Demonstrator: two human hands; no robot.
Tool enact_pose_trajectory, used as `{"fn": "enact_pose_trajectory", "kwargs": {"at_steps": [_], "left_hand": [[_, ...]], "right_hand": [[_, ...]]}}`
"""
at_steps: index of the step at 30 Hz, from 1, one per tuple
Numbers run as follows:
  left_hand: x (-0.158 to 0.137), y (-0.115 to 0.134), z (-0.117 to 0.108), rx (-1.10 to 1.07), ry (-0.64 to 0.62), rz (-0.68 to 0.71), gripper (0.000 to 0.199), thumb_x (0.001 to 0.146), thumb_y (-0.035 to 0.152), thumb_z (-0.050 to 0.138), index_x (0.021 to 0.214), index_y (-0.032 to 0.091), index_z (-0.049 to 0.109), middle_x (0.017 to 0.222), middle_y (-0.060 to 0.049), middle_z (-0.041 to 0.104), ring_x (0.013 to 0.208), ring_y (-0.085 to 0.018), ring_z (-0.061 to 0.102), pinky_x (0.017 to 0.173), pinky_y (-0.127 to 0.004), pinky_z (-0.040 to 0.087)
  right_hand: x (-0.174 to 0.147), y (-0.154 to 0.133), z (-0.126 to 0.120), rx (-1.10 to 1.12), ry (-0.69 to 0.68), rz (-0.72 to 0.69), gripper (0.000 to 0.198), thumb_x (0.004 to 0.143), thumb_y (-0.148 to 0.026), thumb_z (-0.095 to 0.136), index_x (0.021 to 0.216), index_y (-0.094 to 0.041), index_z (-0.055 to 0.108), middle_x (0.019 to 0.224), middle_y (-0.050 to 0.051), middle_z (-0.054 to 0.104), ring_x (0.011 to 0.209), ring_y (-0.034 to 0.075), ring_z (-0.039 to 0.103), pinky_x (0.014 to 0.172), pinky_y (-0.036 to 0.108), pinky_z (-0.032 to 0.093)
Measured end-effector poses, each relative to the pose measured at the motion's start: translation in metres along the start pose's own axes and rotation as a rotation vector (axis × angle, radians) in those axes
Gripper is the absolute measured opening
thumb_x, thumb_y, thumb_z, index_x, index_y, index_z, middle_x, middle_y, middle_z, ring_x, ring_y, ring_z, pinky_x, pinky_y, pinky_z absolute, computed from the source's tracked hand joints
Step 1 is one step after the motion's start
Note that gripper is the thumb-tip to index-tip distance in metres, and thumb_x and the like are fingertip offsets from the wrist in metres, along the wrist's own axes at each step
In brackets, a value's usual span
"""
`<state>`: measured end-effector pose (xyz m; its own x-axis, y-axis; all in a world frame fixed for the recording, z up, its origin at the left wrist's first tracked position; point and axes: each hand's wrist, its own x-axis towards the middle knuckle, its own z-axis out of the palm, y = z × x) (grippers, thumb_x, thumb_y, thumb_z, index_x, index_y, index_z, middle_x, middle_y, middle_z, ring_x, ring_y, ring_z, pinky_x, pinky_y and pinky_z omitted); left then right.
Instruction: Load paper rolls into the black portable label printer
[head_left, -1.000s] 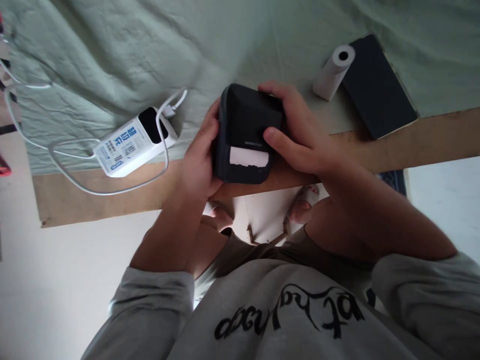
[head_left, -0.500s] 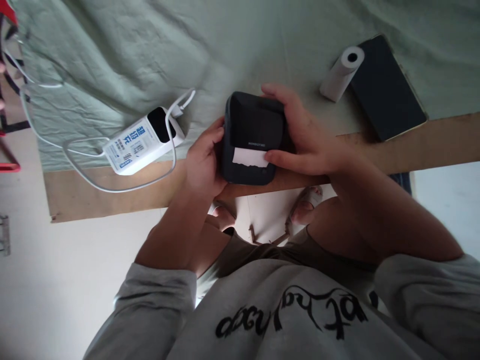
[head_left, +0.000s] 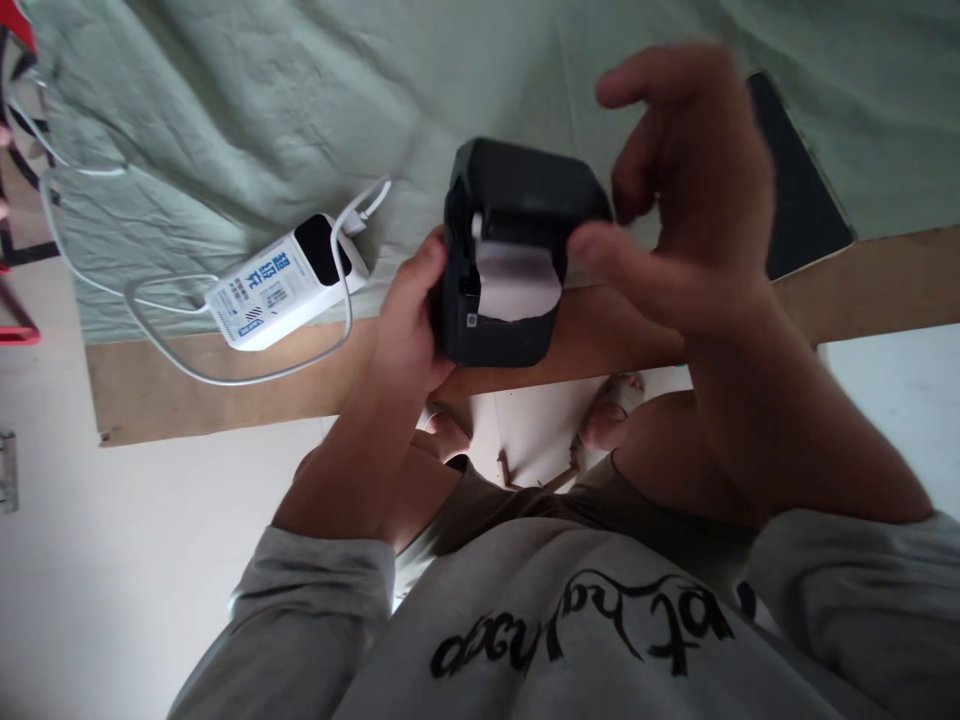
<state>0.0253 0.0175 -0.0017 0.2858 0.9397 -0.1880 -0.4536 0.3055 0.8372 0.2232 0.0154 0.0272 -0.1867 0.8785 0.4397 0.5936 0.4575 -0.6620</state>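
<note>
Green cloth (head_left: pixel 352 90) covers the table, creased mostly beyond the left hand, with a bare wooden edge (head_left: pixel 150 400) running beneath both wrists. Pale floor (head_left: pixel 165 540) below that. We see the dark device (head_left: pixel 525 210) up between the two hands, over the table's near edge. Left hand (head_left: pixel 411 320) grasps it by its left side, thumb lying along the casing. Device looks open at the front: we note the upper part raised and a white paper strip (head_left: pixel 519 285) hanging out, facing the body. Right hand (head_left: pixel 697 190) sits just right of it, loose, fingers apart and curled, gripping nothing. Thumb tip is right by the device's corner; blur there, so we can't tell if it touches.

Left of the left hand we have a white box (head_left: pixel 281 285) lying on the cloth, blue print on its label, black panel at the end nearer the hand. White cable (head_left: pixel 225 382) plugs into that end and loops round toward us. Behind the right hand, partly hidden, we log a dark flat slab (head_left: pixel 802 190). Grey shirt (head_left: pixel 570 560) with black lettering below both hands.
</note>
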Motion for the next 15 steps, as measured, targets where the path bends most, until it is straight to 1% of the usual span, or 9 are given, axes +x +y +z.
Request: {"fn": "enact_pose_trajectory", "kwargs": {"at_steps": [2,3,5,6,7,9,11,13,15], "left_hand": [[-0.001,-0.002,-0.003,0.063,-0.021,0.023,0.024,0.086,0.040,0.054,0.097,0.021,0.065,0.085,-0.001,0.069,0.099,-0.020,0.067,0.082,-0.029,0.055],[-0.002,-0.003,-0.004,0.096,-0.027,0.032,0.022,0.085,0.039,0.058,0.098,0.023,0.065,0.085,0.000,0.069,0.096,-0.019,0.068,0.079,-0.028,0.055],[-0.003,-0.003,-0.005,0.142,-0.036,0.052,0.021,0.084,0.039,0.062,0.098,0.024,0.066,0.084,0.000,0.068,0.095,-0.019,0.067,0.077,-0.027,0.055],[-0.003,-0.003,-0.005,0.154,-0.043,0.055,0.021,0.084,0.039,0.063,0.098,0.024,0.066,0.085,0.000,0.069,0.097,-0.020,0.067,0.079,-0.029,0.055],[-0.004,-0.003,-0.004,0.159,-0.046,0.057,0.022,0.085,0.039,0.062,0.099,0.023,0.066,0.087,-0.001,0.069,0.100,-0.021,0.066,0.083,-0.030,0.055],[-0.005,-0.002,-0.003,0.171,-0.040,0.054,0.023,0.087,0.039,0.059,0.101,0.022,0.065,0.090,-0.002,0.069,0.107,-0.022,0.064,0.088,-0.033,0.053],[-0.005,-0.002,-0.002,0.194,-0.043,0.054,0.025,0.086,0.041,0.059,0.101,0.022,0.066,0.089,-0.003,0.069,0.110,-0.024,0.062,0.089,-0.034,0.052],[-0.006,-0.003,-0.003,0.215,-0.049,0.052,0.027,0.083,0.044,0.063,0.098,0.023,0.067,0.084,-0.004,0.067,0.106,-0.025,0.062,0.082,-0.034,0.052],[-0.006,-0.003,-0.004,0.232,-0.044,0.041,0.027,0.082,0.046,0.065,0.098,0.024,0.067,0.082,-0.003,0.066,0.094,-0.023,0.062,0.070,-0.033,0.048]], "right_hand": [[0.000,-0.008,0.000,0.021,0.136,0.090,0.025,0.089,-0.046,0.051,0.109,-0.031,0.050,0.122,-0.003,0.051,0.062,0.006,0.052,0.057,0.029,0.042],[0.001,-0.012,0.002,0.053,0.198,0.106,0.015,0.090,-0.038,0.051,0.102,-0.028,0.050,0.115,-0.002,0.052,0.057,0.004,0.048,0.053,0.028,0.038],[0.001,-0.015,0.006,0.126,0.305,0.085,0.007,0.088,-0.027,0.053,0.089,-0.023,0.047,0.098,-0.002,0.051,0.057,0.004,0.048,0.052,0.026,0.037],[0.001,-0.016,0.009,0.116,0.324,0.066,0.008,0.087,-0.024,0.053,0.085,-0.022,0.046,0.090,-0.002,0.050,0.059,0.005,0.050,0.053,0.025,0.038],[0.000,-0.016,0.011,0.062,0.312,0.049,0.009,0.087,-0.024,0.053,0.082,-0.021,0.045,0.085,-0.002,0.050,0.060,0.006,0.051,0.054,0.024,0.038],[-0.001,-0.017,0.014,-0.134,0.186,0.039,0.007,0.087,-0.025,0.052,0.082,-0.021,0.050,0.081,-0.002,0.055,0.060,0.007,0.052,0.057,0.025,0.039],[-0.003,-0.019,0.015,-0.297,0.033,0.038,0.008,0.087,-0.028,0.051,0.087,-0.023,0.057,0.081,-0.002,0.063,0.059,0.009,0.052,0.061,0.027,0.040],[-0.003,-0.023,0.014,-0.395,-0.116,0.071,0.017,0.088,-0.032,0.048,0.095,-0.026,0.062,0.084,-0.001,0.068,0.063,0.015,0.057,0.061,0.030,0.039],[-0.001,-0.026,0.014,-0.489,-0.269,0.109,0.025,0.088,-0.038,0.045,0.103,-0.028,0.062,0.085,0.001,0.069,0.070,0.021,0.061,0.058,0.032,0.035]]}}
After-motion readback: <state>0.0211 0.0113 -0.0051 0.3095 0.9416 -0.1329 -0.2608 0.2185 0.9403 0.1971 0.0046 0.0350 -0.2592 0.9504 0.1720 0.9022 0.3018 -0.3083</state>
